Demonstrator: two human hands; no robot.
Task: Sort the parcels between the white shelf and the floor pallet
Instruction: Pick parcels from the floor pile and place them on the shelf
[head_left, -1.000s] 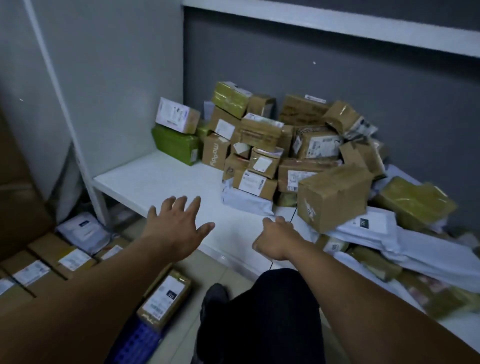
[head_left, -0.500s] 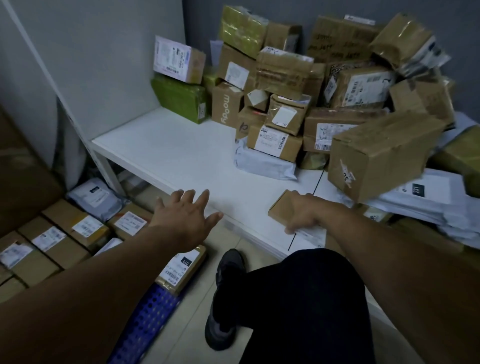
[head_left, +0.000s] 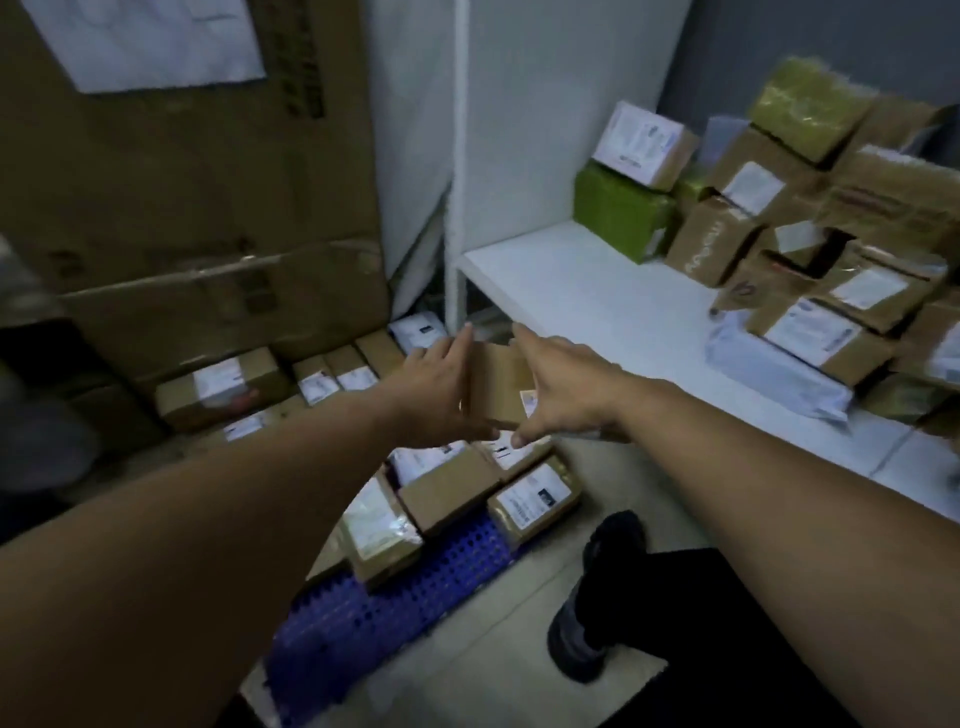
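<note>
Small brown parcel (head_left: 497, 382) mid-frame, pressed between left hand (head_left: 436, 387) and right hand (head_left: 563, 387), fingers straight. Below it: blue floor pallet (head_left: 395, 603) carrying labelled boxes (head_left: 447, 493). White shelf (head_left: 597, 301) at right, parcel pile (head_left: 841, 218) upper right. Big cartons (head_left: 208, 208) upper left.

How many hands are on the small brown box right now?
2. The left hand presses the box from its left, the right hand from its right; none hidden.
</note>
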